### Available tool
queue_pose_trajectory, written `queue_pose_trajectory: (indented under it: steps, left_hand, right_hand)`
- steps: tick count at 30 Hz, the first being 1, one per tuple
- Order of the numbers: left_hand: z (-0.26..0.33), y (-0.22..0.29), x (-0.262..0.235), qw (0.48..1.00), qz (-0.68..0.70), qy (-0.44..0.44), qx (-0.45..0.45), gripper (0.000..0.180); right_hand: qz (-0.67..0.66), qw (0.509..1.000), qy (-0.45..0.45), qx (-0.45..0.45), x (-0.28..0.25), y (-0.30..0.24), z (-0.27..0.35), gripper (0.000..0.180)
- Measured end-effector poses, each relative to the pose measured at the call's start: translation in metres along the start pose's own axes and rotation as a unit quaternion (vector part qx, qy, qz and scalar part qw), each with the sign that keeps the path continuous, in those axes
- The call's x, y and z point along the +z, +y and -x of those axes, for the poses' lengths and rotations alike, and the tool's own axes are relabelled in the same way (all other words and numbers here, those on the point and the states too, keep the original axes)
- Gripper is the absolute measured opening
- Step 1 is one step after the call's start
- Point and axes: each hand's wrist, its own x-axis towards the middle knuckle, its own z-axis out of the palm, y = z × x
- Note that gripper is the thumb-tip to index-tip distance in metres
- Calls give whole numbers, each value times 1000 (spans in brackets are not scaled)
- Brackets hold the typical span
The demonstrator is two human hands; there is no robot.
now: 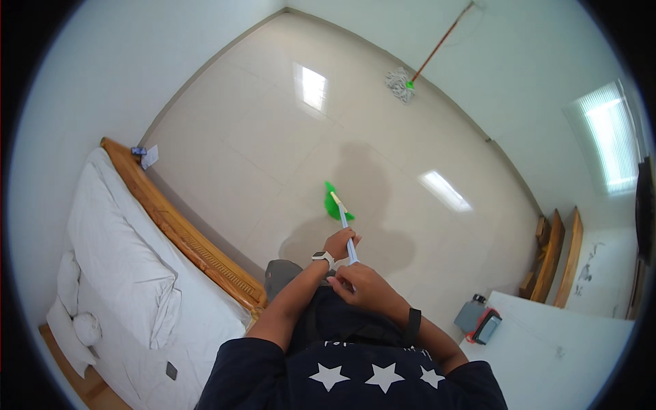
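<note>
we grip the pale blue broom handle (349, 240) with both fists, left hand (339, 243) (a white watch on its wrist) further down the handle, right hand (362, 283) just behind it, arms bent inward. its green head (334, 203) rests on glossy beige floor tiles (260, 137); a wooden bed frame (184, 232) lies left, a string mop (402, 83) leans far off.

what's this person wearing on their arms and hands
Both hands are bare, no gloves. The left hand has a wristwatch with a white band and a dark face. The right hand has a plain black band on the forearm. Short dark navy sleeves belong to a shirt printed with white stars.
</note>
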Motion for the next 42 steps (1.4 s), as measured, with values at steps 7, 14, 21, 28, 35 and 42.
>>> queue_pose_trajectory:
  steps: [7,14,21,28,35,42]
  left_hand:
    - [-11,29,-78,998,-7,2,-63,50]
    - [48,-25,-157,981,-114,28,-153,56]
    - [79,-112,-201,980,-113,-21,-165,52]
    - [29,-142,-219,997,54,-38,-27,39]
    - [-23,-96,-239,988,151,-11,33,35]
    - [-10,-68,-295,956,257,-59,-128,28]
  right_hand:
    - [-88,991,75,66,-34,-48,-41,18]
    - [-376,911,136,100,13,-35,-106,29]
    - [-341,916,50,204,75,-41,-157,34]
    - [-103,994,32,34,121,-77,-196,23]
    - [-4,997,68,-26,117,-109,-216,27]
    - [-116,979,148,72,55,-159,-231,28]
